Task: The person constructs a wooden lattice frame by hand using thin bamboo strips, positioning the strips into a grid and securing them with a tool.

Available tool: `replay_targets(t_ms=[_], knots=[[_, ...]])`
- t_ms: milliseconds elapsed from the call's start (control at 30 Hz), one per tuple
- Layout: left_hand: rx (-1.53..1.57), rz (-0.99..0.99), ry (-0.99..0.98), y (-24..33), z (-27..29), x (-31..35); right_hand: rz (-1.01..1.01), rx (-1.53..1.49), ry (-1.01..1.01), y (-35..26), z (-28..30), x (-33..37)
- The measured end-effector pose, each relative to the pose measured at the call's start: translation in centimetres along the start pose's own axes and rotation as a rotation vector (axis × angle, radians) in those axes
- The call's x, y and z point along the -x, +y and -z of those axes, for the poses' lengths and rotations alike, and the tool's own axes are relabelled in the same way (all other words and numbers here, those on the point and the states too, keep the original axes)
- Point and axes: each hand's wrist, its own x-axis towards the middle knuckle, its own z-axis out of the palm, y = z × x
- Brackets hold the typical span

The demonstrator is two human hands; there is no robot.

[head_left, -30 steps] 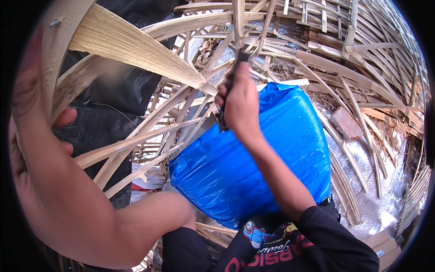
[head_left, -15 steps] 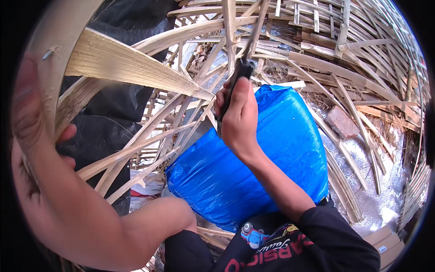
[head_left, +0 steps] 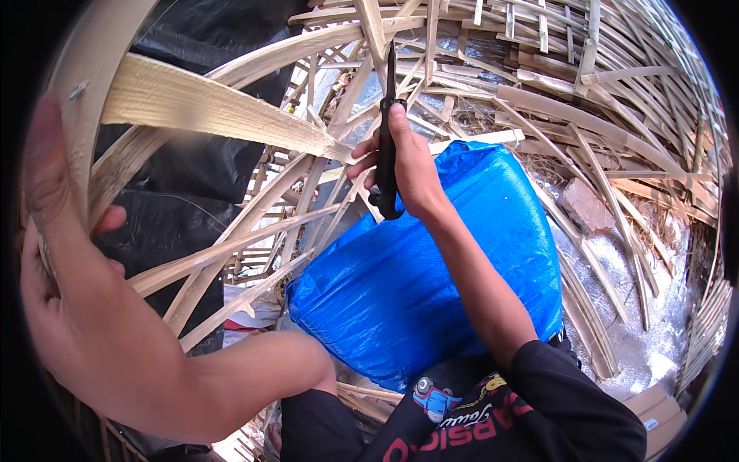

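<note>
Bamboo frame point(head_left: 223, 115) gripped at its rim by the left hand point(head_left: 54, 254); the right hand point(head_left: 408, 165) clamps a black knife point(head_left: 386, 146) above a blue sack point(head_left: 431, 269).

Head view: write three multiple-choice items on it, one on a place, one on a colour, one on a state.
1. Where is the left hand?
A. on the curved bamboo rim at the left edge
B. on the brick
C. flat on the cushion

2. What colour is the cushion under the right forearm?
A. red
B. blue
C. green

3. How does the right hand hold the knife?
A. loose on an open palm
B. fingers closed round the dark handle, blade pointing up into the bamboo strips
C. pinched by the blade tip, handle hanging down

Answers:
1 A, the fingers wrap the broad bent rim.
2 B, its woven plastic cover is bright blue.
3 B, the fist is shut on the handle and the blade rises above it.
</note>
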Motion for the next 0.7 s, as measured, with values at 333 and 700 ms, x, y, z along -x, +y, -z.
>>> replay_targets(t_ms=[333,700], knots=[[-0.156,0.002,-0.011,-1.3,0.0,-1.0,0.441,0.976,0.403,0.0,0.8,-1.2],[-0.085,-0.044,0.043,-3.7,0.1,-0.5,0.537,0.132,0.279,-5.9,-2.1,4.3]])
